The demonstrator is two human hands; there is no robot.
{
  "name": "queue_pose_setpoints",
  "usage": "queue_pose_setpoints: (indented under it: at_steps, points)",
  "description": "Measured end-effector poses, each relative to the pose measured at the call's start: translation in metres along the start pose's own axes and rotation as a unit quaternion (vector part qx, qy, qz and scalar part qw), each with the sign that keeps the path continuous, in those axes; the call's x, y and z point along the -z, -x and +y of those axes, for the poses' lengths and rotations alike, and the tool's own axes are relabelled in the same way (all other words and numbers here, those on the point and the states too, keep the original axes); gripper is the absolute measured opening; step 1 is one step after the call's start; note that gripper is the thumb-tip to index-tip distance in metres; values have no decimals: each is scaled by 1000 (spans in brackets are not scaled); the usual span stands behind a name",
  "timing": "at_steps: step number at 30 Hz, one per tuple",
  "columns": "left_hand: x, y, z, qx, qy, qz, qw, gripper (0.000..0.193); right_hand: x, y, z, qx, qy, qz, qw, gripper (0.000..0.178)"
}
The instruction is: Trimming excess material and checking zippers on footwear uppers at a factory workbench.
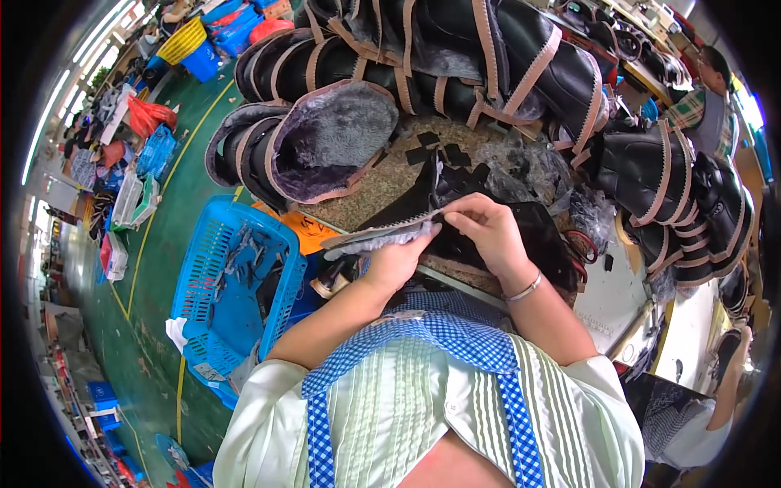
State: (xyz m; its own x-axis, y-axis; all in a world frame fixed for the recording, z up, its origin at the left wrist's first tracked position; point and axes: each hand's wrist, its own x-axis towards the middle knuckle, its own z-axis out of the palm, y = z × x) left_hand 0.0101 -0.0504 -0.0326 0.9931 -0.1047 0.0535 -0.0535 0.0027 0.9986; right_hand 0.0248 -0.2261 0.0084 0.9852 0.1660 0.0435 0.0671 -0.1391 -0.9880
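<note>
A black shoe upper (403, 207) with grey fur lining and a tan zigzag-cut edge is held low over the table in front of my chest. My left hand (397, 264) is closed around its lower left side, the thumb lying along the furry edge. With thumb and forefinger pressed together, my right hand (488, 232) pinches the upper's edge near its right end. Whether a small piece sits between those fingertips cannot be made out. Just beyond the upper, small black square patches (423, 153) lie scattered on the speckled tabletop (358, 203).
Fur-lined black uppers (329, 138) are stacked along the table's far side, and more (643, 175) stand at the right. Red-handled scissors (581, 244) lie right of my hand. A blue basket (203, 281) with scraps stands at left. Co-workers (704, 110) sit at the right.
</note>
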Motion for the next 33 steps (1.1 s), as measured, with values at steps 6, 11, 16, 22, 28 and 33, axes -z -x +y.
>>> queue_pose_setpoints:
  at_steps: [6, 11, 16, 22, 28, 33]
  points:
    - [-8, 3, 7, 33, 124, 35, 991, 19, -11, 28, 12, -51, -190, 24, 980, 25]
    - [-12, 4, 4, 55, 132, 29, 989, 23, -17, 25, 17, -27, -243, 22, 969, 34]
    - [-6, 5, 8, 88, 100, -6, 991, 18, -10, 24, 11, 5, -101, 51, 994, 34]
    - [-6, 4, 5, 31, 66, -1, 997, 14, -8, 26, 12, -10, -32, 28, 999, 33]
    - [-7, 5, 1, -50, -7, -7, 999, 20, -13, 25, 9, -12, -108, 61, 992, 32]
    - [-4, 5, -2, -83, -51, -23, 995, 19, -9, 25, -11, 128, 141, 66, 979, 34]
